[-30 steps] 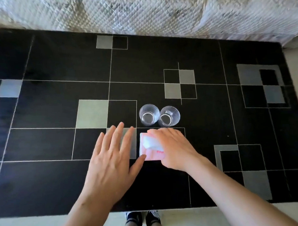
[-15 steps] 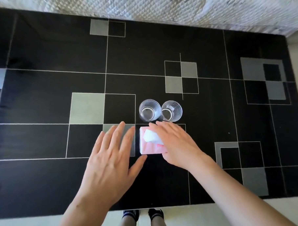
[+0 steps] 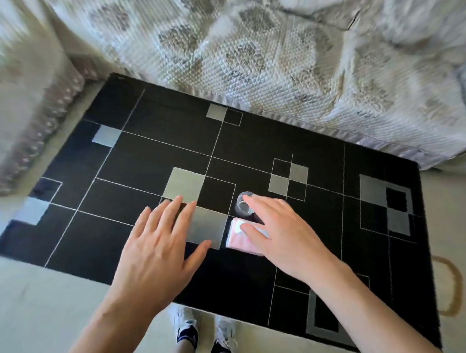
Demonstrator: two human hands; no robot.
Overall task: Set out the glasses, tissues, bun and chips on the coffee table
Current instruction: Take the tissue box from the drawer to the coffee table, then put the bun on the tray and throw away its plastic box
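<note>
Tissues lie under the right hand (apparently touching, fingers spread).

On the coffee table, a glass stands just behind the tissue pack, both partly beneath the right hand, with the left hand spread flat to their left.

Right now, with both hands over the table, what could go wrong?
The right hand is spread over the tissue pack, with its fingers reaching past the glass just beyond; a quick pull back could tip the glass. A second glass may sit hidden under that hand. The left hand hovers flat and empty over the table, so it poses little risk.
</note>
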